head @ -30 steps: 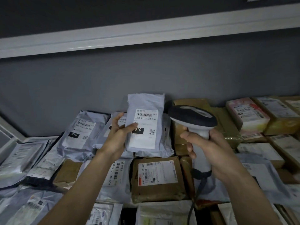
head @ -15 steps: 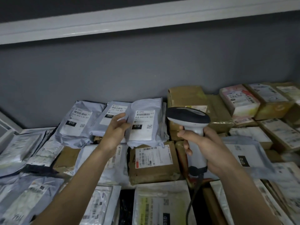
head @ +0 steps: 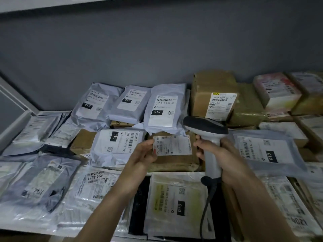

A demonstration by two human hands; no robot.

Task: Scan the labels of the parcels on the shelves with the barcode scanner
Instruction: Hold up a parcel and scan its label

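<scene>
My right hand [head: 229, 156] grips the white handle of the barcode scanner [head: 206, 127], whose dark head points left and away over the parcels. My left hand [head: 141, 157] is at the left edge of a brown paper parcel [head: 174, 163]; its thumb and fingertips touch beside the parcel's white label [head: 172, 145]. No firm grip shows. Just behind stands a grey mailer bag [head: 164, 110] marked 010, leaning upright with its label facing me. The scanner's cable [head: 204, 212] hangs down toward me.
The shelf [head: 21, 119] is packed with grey and clear mailer bags on the left and front, and brown boxes [head: 213, 95] at the back right. A grey wall rises behind. Another shelf board runs across the top.
My left hand let go of the grey 010 bag, which now leans at the back, and dropped to the brown parcel below. The scanner moved a little lower. My view tilted down.
</scene>
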